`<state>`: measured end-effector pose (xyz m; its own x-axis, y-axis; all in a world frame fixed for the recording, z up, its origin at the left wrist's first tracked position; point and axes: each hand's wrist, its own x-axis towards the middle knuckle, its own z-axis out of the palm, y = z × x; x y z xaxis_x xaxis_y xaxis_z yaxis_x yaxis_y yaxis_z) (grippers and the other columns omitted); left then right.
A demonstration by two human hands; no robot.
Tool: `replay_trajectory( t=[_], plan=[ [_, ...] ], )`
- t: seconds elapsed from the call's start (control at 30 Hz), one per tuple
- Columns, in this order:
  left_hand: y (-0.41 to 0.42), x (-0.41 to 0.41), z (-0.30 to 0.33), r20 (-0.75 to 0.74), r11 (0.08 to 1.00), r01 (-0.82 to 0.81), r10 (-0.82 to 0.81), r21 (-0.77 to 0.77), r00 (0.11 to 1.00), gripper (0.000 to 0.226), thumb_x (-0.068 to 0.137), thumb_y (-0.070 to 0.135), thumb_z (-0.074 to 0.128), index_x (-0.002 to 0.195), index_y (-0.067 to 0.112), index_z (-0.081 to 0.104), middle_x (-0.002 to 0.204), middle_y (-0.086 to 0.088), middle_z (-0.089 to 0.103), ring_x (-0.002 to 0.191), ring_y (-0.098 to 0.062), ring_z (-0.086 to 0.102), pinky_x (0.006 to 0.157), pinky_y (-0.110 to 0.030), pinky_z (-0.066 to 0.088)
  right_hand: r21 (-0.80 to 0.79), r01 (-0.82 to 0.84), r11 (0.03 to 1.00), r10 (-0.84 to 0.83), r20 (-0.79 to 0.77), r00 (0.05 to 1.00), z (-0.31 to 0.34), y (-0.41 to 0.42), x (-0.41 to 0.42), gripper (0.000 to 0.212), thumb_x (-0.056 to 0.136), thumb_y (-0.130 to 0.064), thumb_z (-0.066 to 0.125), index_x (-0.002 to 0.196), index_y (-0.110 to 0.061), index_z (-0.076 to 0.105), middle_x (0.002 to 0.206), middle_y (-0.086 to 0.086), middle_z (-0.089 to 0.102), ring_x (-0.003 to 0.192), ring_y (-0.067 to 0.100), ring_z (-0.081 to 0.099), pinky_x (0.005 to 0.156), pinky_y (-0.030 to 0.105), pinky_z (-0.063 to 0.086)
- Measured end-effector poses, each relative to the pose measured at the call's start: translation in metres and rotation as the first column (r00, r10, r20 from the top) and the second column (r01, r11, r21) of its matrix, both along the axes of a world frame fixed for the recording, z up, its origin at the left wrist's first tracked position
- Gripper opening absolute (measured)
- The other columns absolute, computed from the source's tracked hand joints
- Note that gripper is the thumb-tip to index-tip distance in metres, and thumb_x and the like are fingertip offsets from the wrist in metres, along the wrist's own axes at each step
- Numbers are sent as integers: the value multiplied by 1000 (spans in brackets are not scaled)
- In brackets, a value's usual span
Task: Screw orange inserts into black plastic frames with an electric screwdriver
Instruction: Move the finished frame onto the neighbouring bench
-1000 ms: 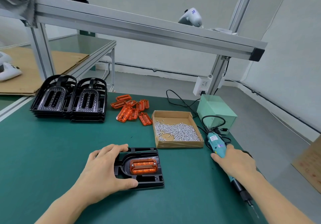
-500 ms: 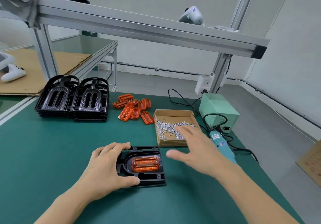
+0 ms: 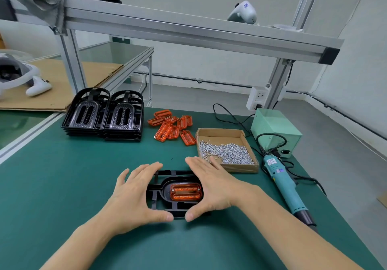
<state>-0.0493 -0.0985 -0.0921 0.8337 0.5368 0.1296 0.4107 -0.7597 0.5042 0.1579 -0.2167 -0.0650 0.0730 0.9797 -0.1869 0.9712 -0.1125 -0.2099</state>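
Observation:
A black plastic frame (image 3: 161, 186) lies flat on the green mat near me, with an orange insert (image 3: 186, 191) seated in it and two screw heads showing on the insert's top corners. My left hand (image 3: 134, 194) lies over the frame's left side with straight fingers, thumb at the near edge. My right hand (image 3: 213, 188) covers the right side the same way, its thumb tip close to the left thumb. The teal electric screwdriver (image 3: 282, 183) lies on the mat to the right, apart from both hands.
A cardboard box (image 3: 219, 131) of small silver screws sits just beyond my right hand. Loose orange inserts (image 3: 171, 127) lie behind it, and two stacks of black frames (image 3: 104, 116) stand at the back left. A green power box (image 3: 274, 129) with cables is at the right.
My right hand has left the screwdriver, swung left past the screw box and come down on the frame's right side. My left hand stayed on the frame, fingers now straighter.

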Motion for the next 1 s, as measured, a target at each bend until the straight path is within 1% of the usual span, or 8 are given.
replay_trajectory(
  t=[0.1, 0.3, 0.37, 0.47, 0.6, 0.77, 0.9, 1.0],
  plan=[
    [0, -2, -3, -8, 1000, -17, 17, 11, 1000, 118, 44, 83, 56, 144, 40, 12, 135, 28, 18, 138, 5, 6, 115, -26, -7, 9, -30, 1000, 29, 2, 1000, -4, -1, -4, 133, 61, -80, 66, 154, -19, -7, 163, 0, -3, 147, 7, -15, 116, 40, -21],
    [0, -2, -5, 4, 998, -53, 53, -31, 999, 117, 40, 83, 59, 141, 45, 15, 126, 29, 23, 127, -2, 18, 109, -21, 13, 29, -56, 998, 56, 26, 998, -4, -5, -11, 128, 65, -78, 66, 154, -16, -1, 163, 1, 4, 149, 10, -7, 116, 43, -21],
    [0, -2, -4, 4, 998, -51, 51, -49, 999, 117, 39, 81, 62, 141, 46, 15, 124, 28, 23, 121, 0, 21, 106, -21, 20, 28, -60, 998, 59, 34, 998, -2, -5, -12, 127, 65, -77, 67, 154, -16, 0, 163, 2, 4, 149, 11, -6, 116, 43, -21],
    [0, -2, -3, 6, 997, -39, 39, -66, 999, 116, 41, 79, 66, 140, 48, 15, 124, 28, 26, 121, 0, 27, 102, -21, 28, 40, -62, 997, 60, 53, 997, -1, -5, -13, 126, 66, -78, 65, 154, -14, 1, 162, 3, 8, 149, 13, -1, 117, 42, -19],
    [0, -2, -1, 18, 998, -11, 12, -69, 1000, 116, 43, 76, 68, 142, 45, 15, 122, 31, 25, 116, 9, 23, 99, -15, 25, 102, -44, 994, 40, 43, 998, -2, -5, -15, 125, 65, -77, 67, 154, -12, 9, 159, 4, 19, 147, 13, 9, 118, 37, -14],
    [-2, -7, 2, 67, 997, -43, 47, -60, 997, 112, 53, 66, 75, 144, 41, 14, 138, 28, 22, 130, 0, 21, 107, -19, 20, 152, 18, 988, -12, -41, 999, -5, -3, -19, 127, 62, -75, 70, 155, -16, 6, 159, -2, 15, 145, 12, 9, 113, 24, -7],
    [-2, -14, 6, 182, 985, -144, 159, -93, 970, 108, 61, 52, 81, 146, 37, 17, 146, 28, 14, 132, 5, 14, 112, -23, 14, 162, 97, 982, -82, -94, 992, -3, 6, -23, 128, 60, -77, 68, 155, -18, 4, 160, -5, 11, 145, 11, 9, 114, 25, 9],
    [-4, -14, 5, 256, 954, -243, 282, -175, 925, 108, 63, 42, 84, 147, 32, 18, 151, 20, 20, 139, -3, 18, 114, -27, 18, 183, 148, 972, -129, -114, 985, -1, 12, -27, 127, 60, -78, 66, 155, -18, 5, 160, -5, 12, 145, 11, 11, 115, 27, 13]
  ],
)
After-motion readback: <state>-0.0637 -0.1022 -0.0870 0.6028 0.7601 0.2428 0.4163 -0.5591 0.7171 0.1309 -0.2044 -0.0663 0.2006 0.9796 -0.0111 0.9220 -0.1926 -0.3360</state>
